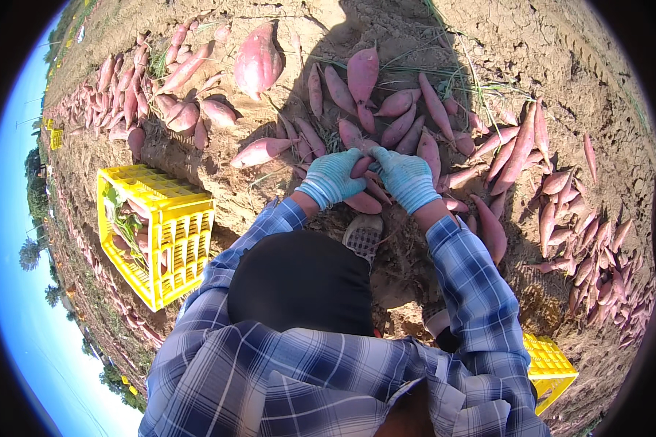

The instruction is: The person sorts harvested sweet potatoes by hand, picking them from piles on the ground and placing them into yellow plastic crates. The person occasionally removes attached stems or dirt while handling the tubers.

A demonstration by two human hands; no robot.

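Note:
My left hand (333,175), in a light-blue knit glove, grips a small reddish-purple sweet potato (362,167) between thumb and fingers. At its far end, the bent fingers of my right hand (407,177), gloved alike, pinch its tip; the fingertips are partly hidden. Around both hands many loose sweet potatoes lie on the soil. A plump one with a narrow neck (363,74) lies just ahead, and a long one (265,151) is left of my left hand. Another sweet potato (363,202) rests below the hands, by my shoe (363,235).
At the left, a yellow plastic crate (183,246) holds sweet potatoes and green leaves. Another yellow crate (549,358) stands at the lower right. Heaps of sweet potatoes (126,90) stretch away on the left, with another row (596,257) on the right. A very large sweet potato (257,61) lies ahead-left.

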